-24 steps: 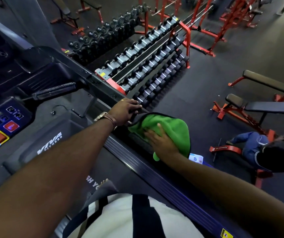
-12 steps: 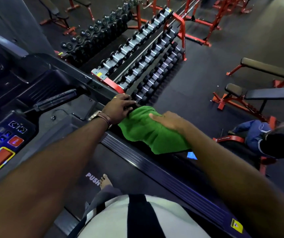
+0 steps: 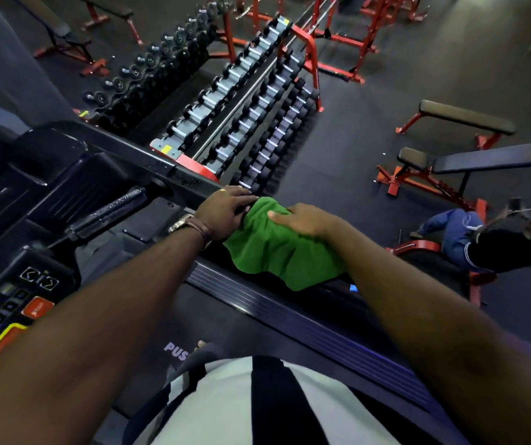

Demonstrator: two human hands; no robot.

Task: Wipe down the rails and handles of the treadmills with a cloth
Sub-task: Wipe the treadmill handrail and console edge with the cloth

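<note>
A green cloth (image 3: pixel 277 255) lies draped over the treadmill's black right side rail (image 3: pixel 161 160). My right hand (image 3: pixel 302 220) presses palm-down on the top of the cloth, fingers pointing left. My left hand (image 3: pixel 222 213), with a watch and bracelet on the wrist, curls over the rail just ahead of the cloth, its fingertips touching the cloth's edge. A short textured handle (image 3: pixel 113 207) sticks out of the console to the left of my left hand. The rail under the cloth is hidden.
The console panel (image 3: pixel 10 300) with red and yellow buttons sits at lower left. A ribbed deck side strip (image 3: pixel 289 319) runs below the cloth. Beyond the rail stand dumbbell racks (image 3: pixel 251 117) and red-framed benches (image 3: pixel 450 162). A person (image 3: pixel 489 239) sits at the right.
My right hand has slid the cloth forward along the rail until it meets my left hand, and the cloth has spread out flatter. My left hand has stayed on the rail.
</note>
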